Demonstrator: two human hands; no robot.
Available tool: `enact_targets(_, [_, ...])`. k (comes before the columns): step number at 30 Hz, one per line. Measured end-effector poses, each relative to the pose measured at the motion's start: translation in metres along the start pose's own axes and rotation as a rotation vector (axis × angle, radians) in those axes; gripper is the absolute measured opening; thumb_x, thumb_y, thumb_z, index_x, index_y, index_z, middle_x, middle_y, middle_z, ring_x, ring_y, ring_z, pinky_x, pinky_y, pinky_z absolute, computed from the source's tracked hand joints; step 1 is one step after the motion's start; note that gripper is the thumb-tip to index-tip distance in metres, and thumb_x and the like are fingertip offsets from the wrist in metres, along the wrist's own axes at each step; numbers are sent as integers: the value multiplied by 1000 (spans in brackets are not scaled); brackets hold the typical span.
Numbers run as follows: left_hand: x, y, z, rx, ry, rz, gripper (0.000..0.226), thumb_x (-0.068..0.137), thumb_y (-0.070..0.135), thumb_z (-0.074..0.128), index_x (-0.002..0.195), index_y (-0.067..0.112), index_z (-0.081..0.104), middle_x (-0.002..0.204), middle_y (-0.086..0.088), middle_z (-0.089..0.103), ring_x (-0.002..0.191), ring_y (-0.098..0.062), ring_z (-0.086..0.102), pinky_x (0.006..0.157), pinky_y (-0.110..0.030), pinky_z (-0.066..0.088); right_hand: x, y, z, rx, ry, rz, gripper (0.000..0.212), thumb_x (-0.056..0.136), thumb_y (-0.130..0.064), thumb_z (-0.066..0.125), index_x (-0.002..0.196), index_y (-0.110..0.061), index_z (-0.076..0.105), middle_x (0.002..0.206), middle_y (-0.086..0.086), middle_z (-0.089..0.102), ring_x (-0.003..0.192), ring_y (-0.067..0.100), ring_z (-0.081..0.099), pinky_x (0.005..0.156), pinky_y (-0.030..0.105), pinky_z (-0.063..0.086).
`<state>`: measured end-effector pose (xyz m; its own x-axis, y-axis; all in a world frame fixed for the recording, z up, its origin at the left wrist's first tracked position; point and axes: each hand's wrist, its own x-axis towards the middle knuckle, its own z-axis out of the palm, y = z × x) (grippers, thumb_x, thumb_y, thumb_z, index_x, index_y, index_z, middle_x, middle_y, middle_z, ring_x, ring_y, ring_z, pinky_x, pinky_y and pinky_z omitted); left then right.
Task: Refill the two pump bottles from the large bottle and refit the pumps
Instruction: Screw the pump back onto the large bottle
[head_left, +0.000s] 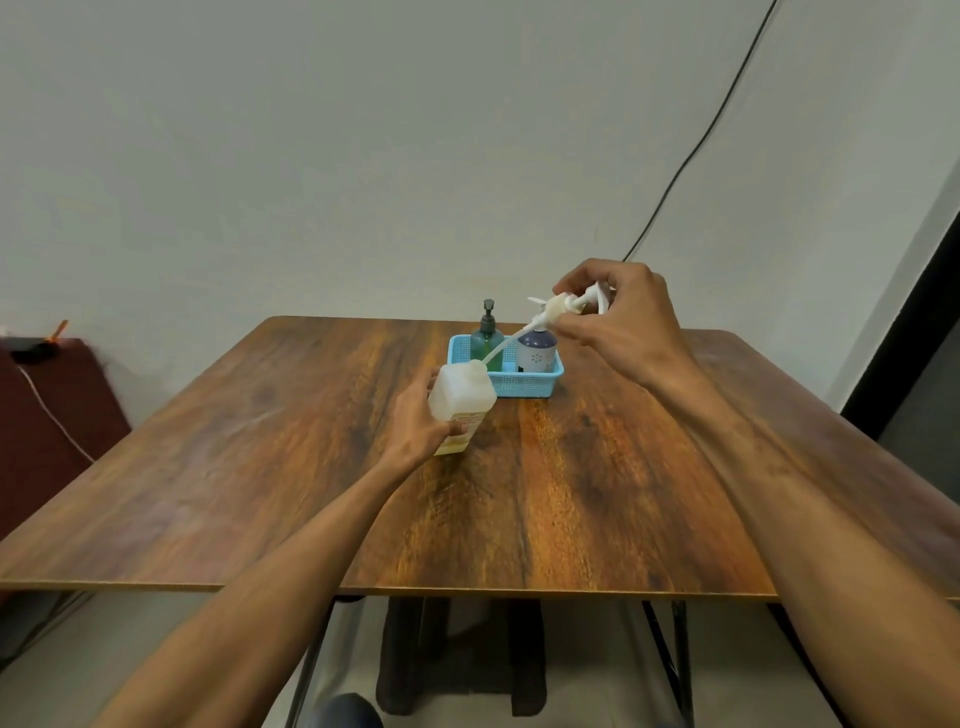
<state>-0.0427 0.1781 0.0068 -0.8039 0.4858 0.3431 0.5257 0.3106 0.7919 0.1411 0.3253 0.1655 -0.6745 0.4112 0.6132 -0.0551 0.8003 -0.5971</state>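
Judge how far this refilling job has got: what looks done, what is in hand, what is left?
Done: no refill shows yet; the green bottle, pump on, and the purple bottle stand in the blue basket. In hand: the left hand grips the white bottle; the right hand holds the white pump, its tube tip at that bottle's mouth. Left: pouring, refitting pumps.
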Motion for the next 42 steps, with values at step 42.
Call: enact_targets(42, [-18,-1,20,-87,-106,74,81,74,18,87,144,20,46,138,-1,59,116,-14,58,92,-22,47,-7,79,107,184,-199,156,34,75,-24,88,102,-13,71,94,-5,65,81,10,60,70,27,48])
